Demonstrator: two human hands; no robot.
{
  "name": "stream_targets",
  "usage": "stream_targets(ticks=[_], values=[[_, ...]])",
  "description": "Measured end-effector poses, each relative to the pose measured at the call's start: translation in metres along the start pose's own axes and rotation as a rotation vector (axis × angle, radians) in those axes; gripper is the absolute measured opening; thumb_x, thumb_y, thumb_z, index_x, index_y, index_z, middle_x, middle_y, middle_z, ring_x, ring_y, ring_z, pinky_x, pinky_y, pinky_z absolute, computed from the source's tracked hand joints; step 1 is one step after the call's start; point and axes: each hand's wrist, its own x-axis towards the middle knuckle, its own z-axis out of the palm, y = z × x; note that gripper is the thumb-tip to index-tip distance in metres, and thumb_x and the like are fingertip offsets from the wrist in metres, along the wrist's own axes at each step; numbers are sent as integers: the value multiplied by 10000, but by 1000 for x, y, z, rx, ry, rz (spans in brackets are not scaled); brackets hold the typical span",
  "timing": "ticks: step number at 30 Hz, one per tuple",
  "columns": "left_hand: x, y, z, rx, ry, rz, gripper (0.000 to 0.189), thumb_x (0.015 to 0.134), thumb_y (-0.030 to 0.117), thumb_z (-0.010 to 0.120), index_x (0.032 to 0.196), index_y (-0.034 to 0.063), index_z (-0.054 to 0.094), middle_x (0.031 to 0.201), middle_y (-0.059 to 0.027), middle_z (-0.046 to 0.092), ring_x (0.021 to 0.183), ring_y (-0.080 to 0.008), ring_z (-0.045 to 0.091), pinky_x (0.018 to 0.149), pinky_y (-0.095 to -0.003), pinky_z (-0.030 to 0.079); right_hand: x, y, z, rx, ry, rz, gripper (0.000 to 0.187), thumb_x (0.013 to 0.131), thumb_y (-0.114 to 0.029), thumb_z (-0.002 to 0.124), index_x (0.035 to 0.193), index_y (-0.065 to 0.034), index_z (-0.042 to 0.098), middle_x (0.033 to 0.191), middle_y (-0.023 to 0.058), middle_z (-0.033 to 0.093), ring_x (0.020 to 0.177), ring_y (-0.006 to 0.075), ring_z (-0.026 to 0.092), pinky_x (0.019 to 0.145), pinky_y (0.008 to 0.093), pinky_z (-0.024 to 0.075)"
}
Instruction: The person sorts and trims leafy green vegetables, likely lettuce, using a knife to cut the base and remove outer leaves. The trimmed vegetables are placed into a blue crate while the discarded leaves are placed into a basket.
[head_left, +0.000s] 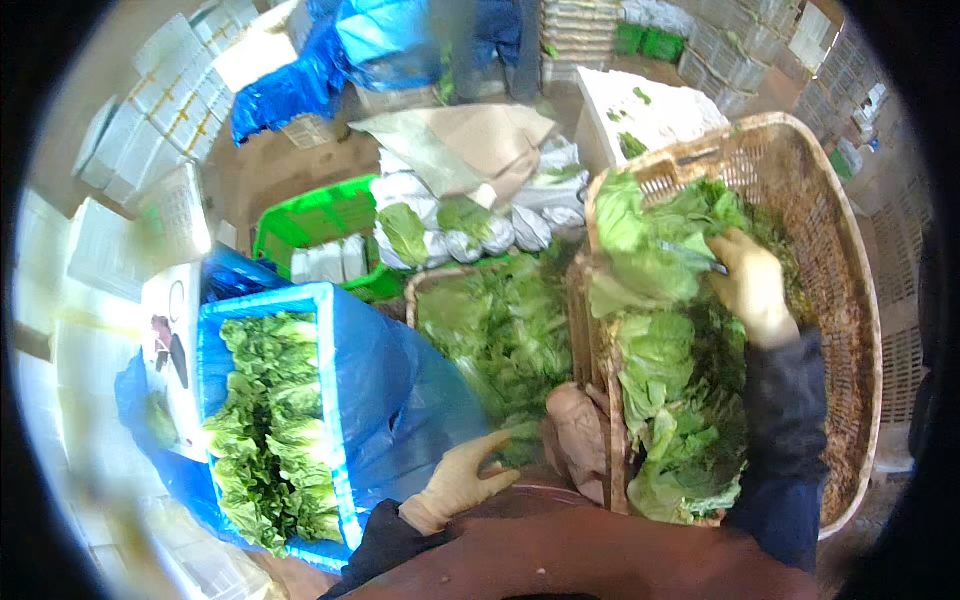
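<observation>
My right hand (746, 281), in a pale glove, is in the large brown-stained plastic crate (832, 315) at the right. Its fingers are closed on a knife (709, 262), whose blade lies against a leafy green head (645, 266). Loose lettuce leaves (656, 360) fill the crate's left side. My left hand (469, 476), also gloved, is held low in the middle with thumb and fingers apart and nothing between them. Just beyond it, a middle crate holds blurred green lettuce (502, 330). At the left, a box with a blue plastic liner (330, 375) holds rows of lettuce heads (277, 427).
Behind the middle crate lie paper-wrapped bundles (532, 225) under brown paper sheets (465, 150). A green crate (315, 210) stands behind the lined box. White foam boxes (169, 97) are stacked at the left. A person's legs (495, 45) show at the top.
</observation>
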Motion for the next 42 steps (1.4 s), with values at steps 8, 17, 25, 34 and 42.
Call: stream_targets(ticks=[8, 17, 25, 34, 42], values=[[50, -18, 16, -785, 104, 361, 760, 697, 169, 802, 1376, 26, 492, 1353, -137, 559, 1171, -253, 569, 994, -357, 456, -95, -146, -36, 837, -215, 511, 332, 754, -189, 842, 1011, -26, 708, 727, 33, 635, 673, 102, 571, 614, 290, 494], [-33, 16, -51, -815, 161, 368, 442, 872, 235, 675, 1257, 59, 547, 1206, -89, 600, 1072, -253, 590, 960, -387, 477, -139, -226, -7, 277, -5, -108, 307, 786, -38, 674, 1086, -85, 718, 1188, 96, 689, 733, 191, 706, 624, 331, 561], [-143, -13, -14, -1555, -83, -484, 424, 1055, 298, 472, 1402, 57, 504, 1373, -102, 570, 1223, -255, 573, 1053, -428, 457, -158, -259, -23, 3, -121, -406, 203, 806, -204, 652, 1001, -157, 685, 1057, 42, 666, 594, 182, 631, 529, 366, 516], [-110, 24, -26, -1190, 55, 10, 467, 980, 294, 564, 1384, 62, 536, 1350, -115, 594, 1192, -243, 583, 1017, -394, 468, -148, -263, -39, 984, -541, -193, 616, 837, -305, 785, 1375, -113, 553, 1066, 140, 620, 954, 297, 665, 841, 356, 540], [-72, -9, -31, -1053, 136, 35, 504, 920, 185, 646, 1394, 56, 530, 1335, -115, 603, 1158, -207, 593, 979, -344, 479, -149, -195, -38, 820, -88, -50, 508, 800, -66, 780, 1286, -113, 640, 1200, 137, 685, 1005, 225, 695, 872, 316, 564]])
